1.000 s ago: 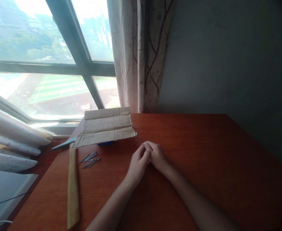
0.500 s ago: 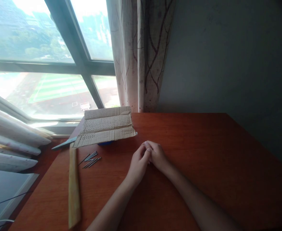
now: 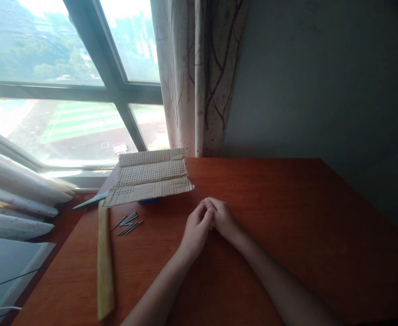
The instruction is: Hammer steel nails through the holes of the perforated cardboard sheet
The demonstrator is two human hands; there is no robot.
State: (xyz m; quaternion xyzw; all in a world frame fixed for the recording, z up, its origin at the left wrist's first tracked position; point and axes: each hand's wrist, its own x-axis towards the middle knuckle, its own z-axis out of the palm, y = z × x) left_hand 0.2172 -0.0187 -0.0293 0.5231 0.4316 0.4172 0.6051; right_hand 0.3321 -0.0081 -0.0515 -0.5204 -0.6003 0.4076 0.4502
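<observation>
My left hand (image 3: 198, 219) and my right hand (image 3: 223, 217) rest together over the middle of the wooden table (image 3: 287, 235). Their fingers are folded and clasped against each other, thumbs on top, and no object shows in them. To the left of the hands lie several loose metal nails (image 3: 129, 223). Further left is a tool with a long wooden handle (image 3: 105, 267) and a grey pointed metal head (image 3: 92, 201), partly hidden. A sheet of corrugated cardboard (image 3: 149, 174) punched with many holes covers part of that head. Something blue (image 3: 149, 200) shows beneath the cardboard.
A large window (image 3: 117, 95) stands behind the table at the left, with curtains (image 3: 185, 81) on either side. A grey wall (image 3: 314, 90) is behind and to the right. Cables (image 3: 12, 276) run past a white panel at lower left.
The view has shifted very slightly. Both hands stay clasped in the same place, and the objects on the table have not moved.
</observation>
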